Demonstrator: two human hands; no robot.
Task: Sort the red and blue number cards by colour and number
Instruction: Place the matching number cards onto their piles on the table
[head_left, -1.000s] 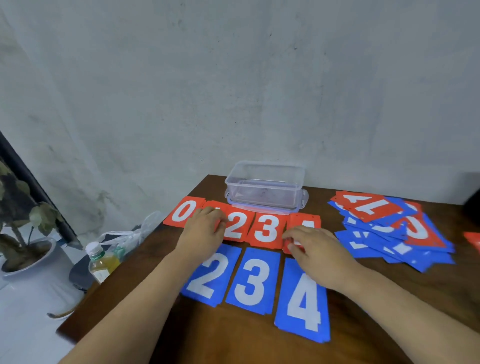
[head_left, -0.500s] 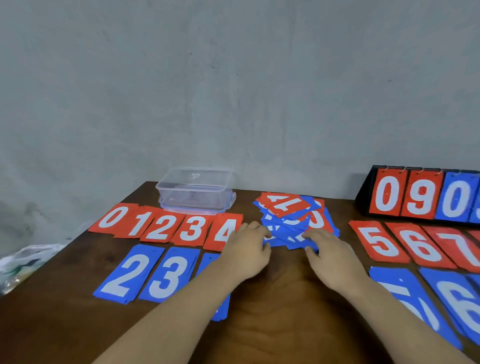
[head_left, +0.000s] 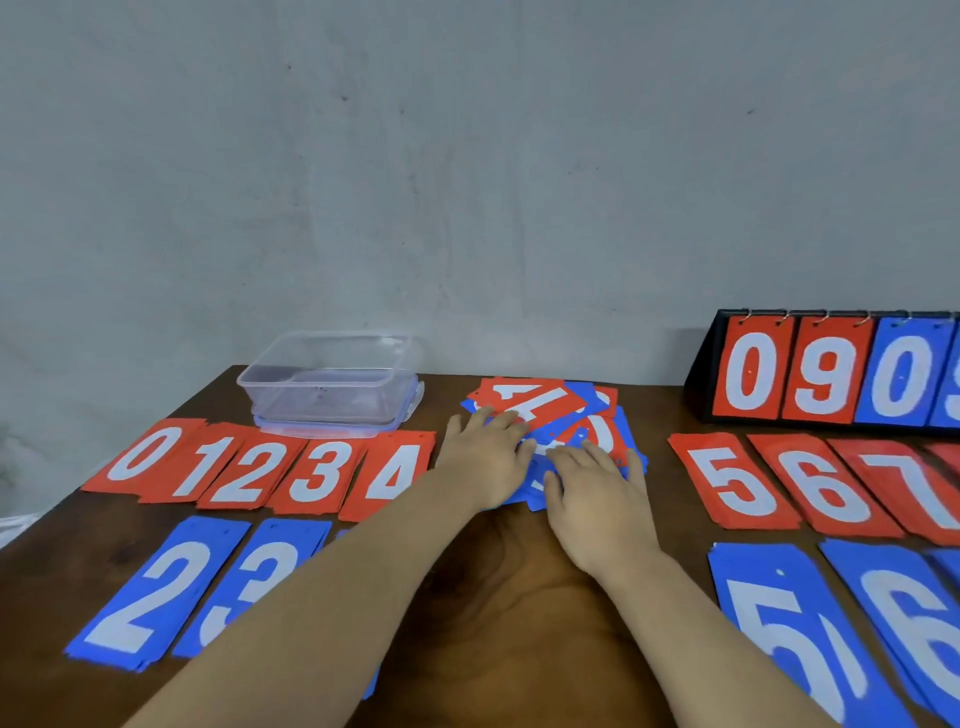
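A loose pile of mixed red and blue cards (head_left: 576, 415) lies at the table's middle back, a red card on top. My left hand (head_left: 488, 457) rests flat on the pile's left side, fingers straight. My right hand (head_left: 597, 488) lies flat on its front part. Red cards 0 to 4 (head_left: 260, 467) form a row on the left, with blue 2 (head_left: 156, 587) and blue 3 (head_left: 260, 571) below them. On the right lie red 5, 6, 7 (head_left: 810, 483) and blue 5 (head_left: 789, 634) and blue 6 (head_left: 914, 618).
A clear plastic box (head_left: 332, 384) stands behind the red row. A black flip scoreboard (head_left: 831, 369) showing 0 9 0 stands at the back right. The brown table (head_left: 519, 597) ends at a grey wall; its left edge drops off near the blue 2.
My view swung right from the left rows. Both hands left the 2 and 4 cards and moved onto the mixed pile, sliding a little further over it.
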